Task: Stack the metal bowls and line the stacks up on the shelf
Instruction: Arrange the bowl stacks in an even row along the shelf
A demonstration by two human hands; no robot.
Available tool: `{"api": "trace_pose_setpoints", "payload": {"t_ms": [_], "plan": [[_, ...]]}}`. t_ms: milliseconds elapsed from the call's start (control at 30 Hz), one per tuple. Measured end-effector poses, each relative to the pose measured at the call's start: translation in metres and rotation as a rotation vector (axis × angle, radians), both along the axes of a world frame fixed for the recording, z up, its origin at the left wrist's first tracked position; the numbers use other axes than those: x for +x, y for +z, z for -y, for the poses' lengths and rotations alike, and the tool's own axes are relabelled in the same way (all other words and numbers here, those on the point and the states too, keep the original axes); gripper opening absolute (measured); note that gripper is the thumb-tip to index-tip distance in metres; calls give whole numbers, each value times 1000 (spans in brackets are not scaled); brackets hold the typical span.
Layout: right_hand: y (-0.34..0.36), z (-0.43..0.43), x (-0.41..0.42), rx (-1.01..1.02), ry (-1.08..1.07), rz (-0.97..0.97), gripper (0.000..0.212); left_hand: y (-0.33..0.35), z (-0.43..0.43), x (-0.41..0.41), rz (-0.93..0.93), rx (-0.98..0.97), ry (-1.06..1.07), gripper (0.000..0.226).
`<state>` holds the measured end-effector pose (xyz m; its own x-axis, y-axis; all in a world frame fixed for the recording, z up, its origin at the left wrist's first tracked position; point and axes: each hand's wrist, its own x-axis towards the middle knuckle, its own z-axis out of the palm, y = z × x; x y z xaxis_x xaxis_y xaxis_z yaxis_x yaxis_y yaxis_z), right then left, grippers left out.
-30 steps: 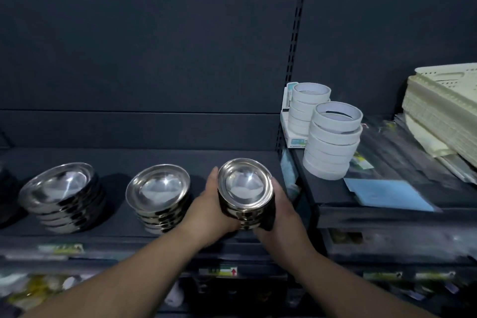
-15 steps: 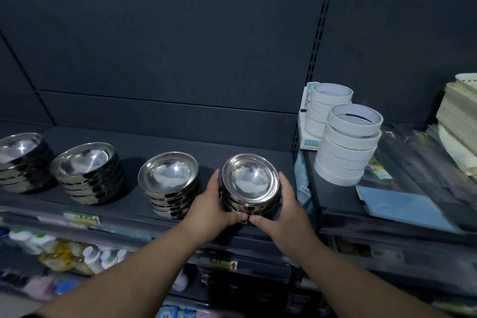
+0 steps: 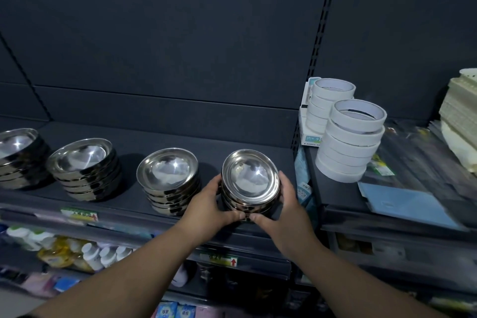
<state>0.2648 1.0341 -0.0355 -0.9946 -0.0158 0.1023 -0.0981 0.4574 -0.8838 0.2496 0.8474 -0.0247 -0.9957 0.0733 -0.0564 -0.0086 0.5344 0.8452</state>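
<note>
4 stacks of metal bowls in the row, is that right?

Yes, 4, all along the dark shelf (image 3: 206, 147). The right-most stack (image 3: 250, 181) is the one being held, just below the middle of the view.

How are the hands set?

The left hand (image 3: 210, 204) is curled round its 9 o'clock side and the right hand (image 3: 286, 209) round its 3 o'clock side, both clamped on it. The 2 thumbs nearly meet low on the 6 o'clock side.

Is it sitting flat?

It tips toward the camera, so the top bowl shows its shiny inside. I cannot tell whether the base rests on the shelf, because the hands hide it.

And the others?

At 9 o'clock from it, close by, stands the second stack (image 3: 167, 175). I cannot tell whether the left hand brushes it. Further toward 9 o'clock come the third stack (image 3: 82, 160) and the fourth stack (image 3: 18, 147), the last cut by the frame edge.

Anything else?

At 2 o'clock, on the next shelf section, are 2 piles of white tape rolls (image 3: 353, 137), one behind the other. A blue sheet (image 3: 402, 204) lies at 3 o'clock, with cream trays (image 3: 462, 124) beyond it. 1 level down at 8 o'clock are white-capped bottles (image 3: 95, 253). A price label (image 3: 222, 261) with a red arrow is at 6 o'clock.
</note>
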Motion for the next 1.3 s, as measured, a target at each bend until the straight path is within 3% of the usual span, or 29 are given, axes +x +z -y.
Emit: {"api": "trace_pose_setpoints", "payload": {"t_ms": [167, 500, 667, 867, 1033, 1300], "plan": [[5, 0, 0, 8, 9, -35, 106, 4, -1, -1, -7, 33, -21, 88], [13, 0, -1, 3, 1, -64, 98, 2, 4, -5, -30, 67, -22, 99], [10, 1, 0, 21, 12, -52, 98, 0, 5, -6, 0, 62, -60, 93], [18, -3, 1, 25, 14, -39, 111, 8, 6, -2, -19, 120, -59, 117], [19, -3, -1, 35, 43, -41, 114, 15, 4, -1, -107, 99, -45, 107], [12, -2, -4, -41, 56, -18, 115, 16, 0, 3, -93, 134, -47, 97]]}}
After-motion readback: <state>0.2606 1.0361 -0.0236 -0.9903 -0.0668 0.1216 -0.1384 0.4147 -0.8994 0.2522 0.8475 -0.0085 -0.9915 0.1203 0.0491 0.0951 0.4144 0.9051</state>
